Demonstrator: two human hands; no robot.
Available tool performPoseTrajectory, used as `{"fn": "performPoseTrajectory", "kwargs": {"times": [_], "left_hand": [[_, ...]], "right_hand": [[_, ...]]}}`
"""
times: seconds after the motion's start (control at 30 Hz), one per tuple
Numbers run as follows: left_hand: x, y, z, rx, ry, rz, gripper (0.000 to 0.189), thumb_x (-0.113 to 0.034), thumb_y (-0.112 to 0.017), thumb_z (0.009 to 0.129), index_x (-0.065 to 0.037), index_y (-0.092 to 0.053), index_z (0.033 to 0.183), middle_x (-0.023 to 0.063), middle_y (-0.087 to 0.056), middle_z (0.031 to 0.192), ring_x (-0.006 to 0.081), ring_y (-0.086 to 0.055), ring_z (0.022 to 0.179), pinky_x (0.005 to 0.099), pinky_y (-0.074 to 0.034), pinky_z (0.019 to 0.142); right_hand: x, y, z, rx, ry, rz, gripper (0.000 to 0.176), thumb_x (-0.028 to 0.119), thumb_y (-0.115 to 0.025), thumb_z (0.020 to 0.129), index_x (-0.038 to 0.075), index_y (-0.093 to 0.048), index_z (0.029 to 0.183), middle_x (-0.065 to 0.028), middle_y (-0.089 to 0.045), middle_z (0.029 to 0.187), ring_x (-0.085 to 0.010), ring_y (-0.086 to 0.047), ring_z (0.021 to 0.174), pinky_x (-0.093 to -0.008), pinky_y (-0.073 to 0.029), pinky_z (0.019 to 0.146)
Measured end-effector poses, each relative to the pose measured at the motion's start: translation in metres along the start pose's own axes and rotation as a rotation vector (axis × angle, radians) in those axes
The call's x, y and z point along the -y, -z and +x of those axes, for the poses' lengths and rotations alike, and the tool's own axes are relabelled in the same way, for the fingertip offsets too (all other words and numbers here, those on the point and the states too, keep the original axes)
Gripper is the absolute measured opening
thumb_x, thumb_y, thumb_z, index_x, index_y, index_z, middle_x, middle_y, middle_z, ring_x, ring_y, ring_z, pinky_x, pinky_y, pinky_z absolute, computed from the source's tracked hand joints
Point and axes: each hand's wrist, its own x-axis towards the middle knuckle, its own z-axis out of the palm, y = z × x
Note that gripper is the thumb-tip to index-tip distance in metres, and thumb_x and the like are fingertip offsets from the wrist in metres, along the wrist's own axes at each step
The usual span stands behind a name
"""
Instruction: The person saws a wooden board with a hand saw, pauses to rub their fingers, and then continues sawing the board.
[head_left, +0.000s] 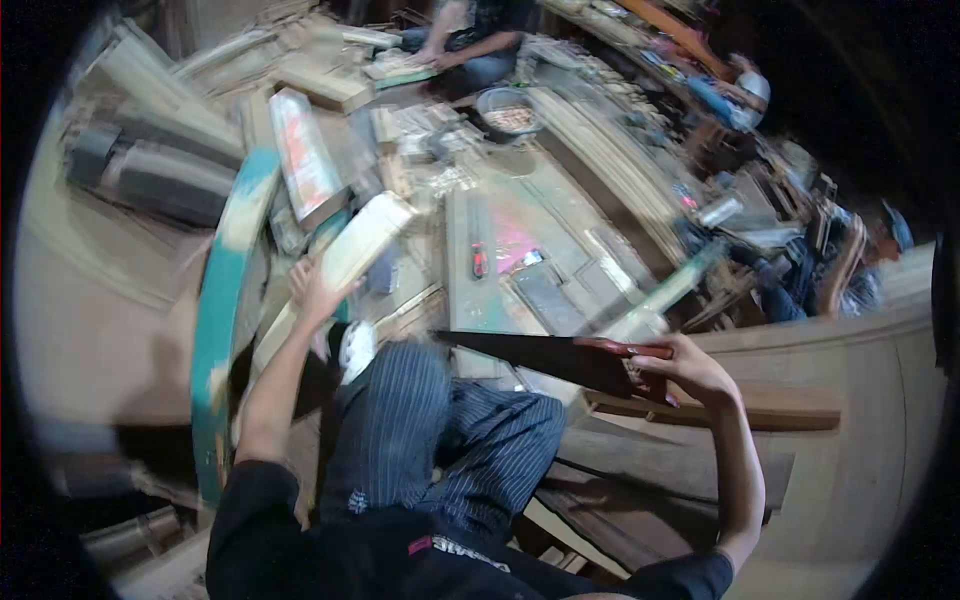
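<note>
A hand saw (530, 358) with a reddish handle is held in my right hand (690, 368), its dark blade pointing left above my knees. My left hand (315, 290) grips a pale wooden block (368, 238) near its lower end, at the left of my legs. Beside my left forearm stands a long curved board (232, 300) painted teal with bare wood patches. Behind the pale block lies a wooden beam (303, 155) with orange and white marks. The picture is blurred by motion.
A red and black tool (479, 260) lies on a flat panel (470, 215). Farther back is a bowl (507, 112) of small pieces. A person (470, 45) sits at the top; other people (740, 92) are at the right. Wood pieces lie all around.
</note>
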Motion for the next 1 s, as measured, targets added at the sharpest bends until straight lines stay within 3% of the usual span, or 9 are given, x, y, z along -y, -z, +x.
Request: {"fn": "performPoseTrajectory", "kwargs": {"times": [0.03,0.13,0.2,0.37,0.47,0.6,0.63,0.7,1.0], "left_hand": [[-0.01,0.007,-0.009,-0.02,0.073,0.313,0.102,-0.071,-0.079,0.066,-0.011,-0.051,0.144,0.0261,-0.049,0.135,0.0421,-0.041,0.124,0.0555,-0.03,0.106],[0.018,-0.005,-0.03,-0.168,0.137,0.287,0.117,-0.076,-0.075,0.068,0.0,-0.038,0.147,0.0313,-0.042,0.137,0.047,-0.034,0.131,0.0607,-0.023,0.111],[0.034,-0.006,-0.054,-0.099,0.199,0.261,0.123,-0.081,-0.069,0.07,0.005,-0.03,0.149,0.0357,-0.027,0.15,0.0494,-0.024,0.141,0.06,-0.018,0.117],[0.029,0.01,-0.068,-0.105,0.255,0.305,0.114,-0.082,-0.066,0.072,-0.007,-0.037,0.152,0.0273,-0.042,0.136,0.0451,-0.036,0.132,0.0573,-0.026,0.113],[0.033,0.012,-0.058,0.029,0.251,0.259,0.113,-0.083,-0.063,0.074,-0.002,-0.04,0.15,0.0337,-0.032,0.154,0.0473,-0.025,0.145,0.0579,-0.016,0.12],[0.047,0.006,-0.04,0.024,0.144,0.326,0.111,-0.071,-0.076,0.071,0.003,-0.042,0.147,0.031,-0.044,0.146,0.0476,-0.032,0.14,0.0572,-0.019,0.118],[0.044,0.012,-0.034,0.041,0.082,0.211,0.109,-0.066,-0.08,0.069,0.0,-0.043,0.147,0.0281,-0.045,0.143,0.0475,-0.034,0.137,0.0571,-0.021,0.117],[0.054,0.002,-0.017,0.024,0.099,0.327,0.109,-0.063,-0.083,0.067,-0.002,-0.041,0.147,0.0241,-0.043,0.144,0.0451,-0.034,0.138,0.0572,-0.025,0.115],[0.063,-0.022,-0.013,-0.192,-0.233,0.157,0.098,-0.053,-0.088,0.062,0.006,-0.052,0.131,0.0261,-0.047,0.121,0.0465,-0.042,0.122,0.0598,-0.032,0.107]], "right_hand": [[0.007,-0.011,-0.006,0.011,0.055,0.054,0.048,0.025,-0.079,0.09,-0.006,-0.067,0.124,-0.0034,-0.069,0.095,-0.0083,-0.06,0.082,-0.0263,-0.048,0.073],[-0.005,-0.016,0.005,-0.042,0.113,-0.06,0.045,0.011,-0.077,0.09,-0.007,-0.064,0.129,-0.0032,-0.069,0.1,-0.0069,-0.059,0.083,-0.0249,-0.048,0.075],[-0.005,-0.026,0.016,-0.138,0.178,0.003,0.033,0.01,-0.073,0.092,-0.005,-0.068,0.121,-0.0001,-0.067,0.088,-0.0048,-0.057,0.072,-0.0203,-0.045,0.065],[0.012,-0.025,0.03,-0.211,0.162,-0.099,0.028,0.018,-0.068,0.099,-0.003,-0.07,0.117,0.0001,-0.066,0.078,-0.004,-0.057,0.067,-0.0223,-0.043,0.056],[0.015,-0.029,0.029,-0.142,0.207,-0.049,0.032,0.017,-0.067,0.1,-0.005,-0.064,0.123,-0.0041,-0.069,0.089,-0.0069,-0.061,0.074,-0.0232,-0.049,0.061],[0.024,-0.024,0.021,-0.061,0.2,-0.275,0.038,0.031,-0.069,0.098,0.0,-0.068,0.121,-0.0038,-0.067,0.09,-0.0096,-0.062,0.08,-0.0276,-0.053,0.07],[0.019,-0.021,0.023,0.021,0.188,-0.157,0.038,0.032,-0.07,0.097,0.002,-0.069,0.12,-0.0018,-0.064,0.083,-0.0077,-0.06,0.072,-0.0259,-0.05,0.06],[0.003,-0.024,0.031,-0.142,0.229,-0.142,0.035,0.032,-0.07,0.098,0.004,-0.071,0.119,0.0004,-0.059,0.073,-0.0063,-0.057,0.065,-0.0262,-0.046,0.052],[-0.045,-0.074,-0.008,-0.435,0.326,0.133,0.031,0.024,-0.071,0.097,-0.003,-0.071,0.112,-0.0008,-0.066,0.075,-0.0056,-0.055,0.059,-0.0242,-0.043,0.049]]}}
